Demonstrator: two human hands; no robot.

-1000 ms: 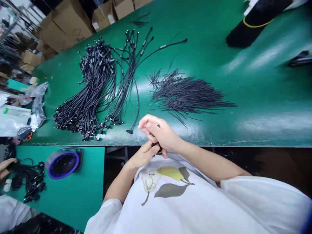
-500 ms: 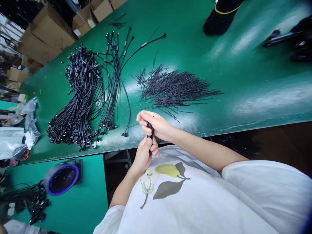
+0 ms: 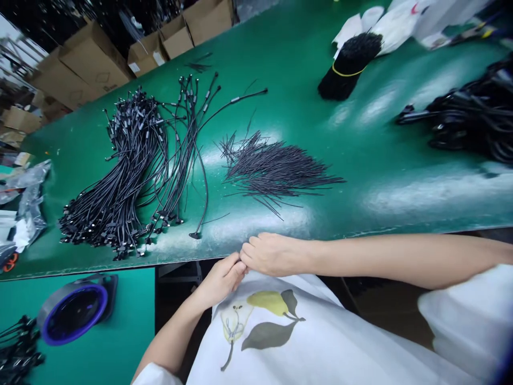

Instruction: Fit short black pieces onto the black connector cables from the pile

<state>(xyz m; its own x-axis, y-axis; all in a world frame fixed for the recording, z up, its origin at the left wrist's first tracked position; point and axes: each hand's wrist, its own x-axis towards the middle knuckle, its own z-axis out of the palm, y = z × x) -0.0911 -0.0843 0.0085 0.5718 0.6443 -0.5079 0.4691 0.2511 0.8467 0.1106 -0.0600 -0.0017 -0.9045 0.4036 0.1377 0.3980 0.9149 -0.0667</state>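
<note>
Just off the table's front edge, my left hand (image 3: 223, 279) and my right hand (image 3: 267, 253) meet with fingers closed. Between them is the black cable, folded into a short bundle half a second ago; now my fingers hide almost all of it. Beyond my hands lies a loose pile of thin black ties (image 3: 276, 167). To its left, several black cables (image 3: 188, 144) with plugs at their ends are spread out, one curving toward my hands. Next to those is a large heap of similar cables (image 3: 130, 160).
A banded black bundle (image 3: 347, 69) stands at the back right near white bags (image 3: 404, 27). More black cables (image 3: 476, 115) lie at the right. Cardboard boxes (image 3: 86, 67) line the far left. A purple-rimmed round device (image 3: 74, 315) sits on the lower green table (image 3: 132, 342).
Both hands have moved down toward my body and closed more tightly together. The black cable between them has become hidden. The view has shifted, showing more of the table's right side.
</note>
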